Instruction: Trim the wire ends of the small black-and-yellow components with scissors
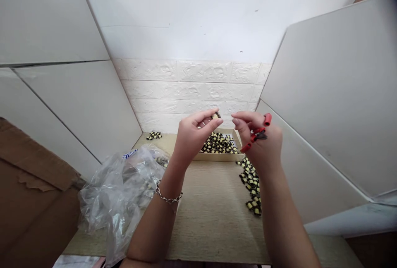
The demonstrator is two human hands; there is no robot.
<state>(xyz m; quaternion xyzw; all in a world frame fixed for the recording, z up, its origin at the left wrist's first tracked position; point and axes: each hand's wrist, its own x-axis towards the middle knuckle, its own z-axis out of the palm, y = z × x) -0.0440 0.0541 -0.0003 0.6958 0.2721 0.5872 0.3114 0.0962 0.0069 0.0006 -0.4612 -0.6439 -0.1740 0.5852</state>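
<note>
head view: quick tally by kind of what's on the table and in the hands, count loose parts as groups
tray: 1
plastic bag: 1
red-handled tool, in right hand: 1
single part, pinched in left hand: 1
part groups loose on table: 2, back-left group and right row
total: 6
parts in tray: too many to count

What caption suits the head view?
Left hand pinches small yellow-black part; right hand holds red-handled pliers near cardboard tray.

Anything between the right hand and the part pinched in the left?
Nothing visible: only a bare gap separates the right hand, which grips red-handled cutters, from the small part pinched by the left hand.
</note>
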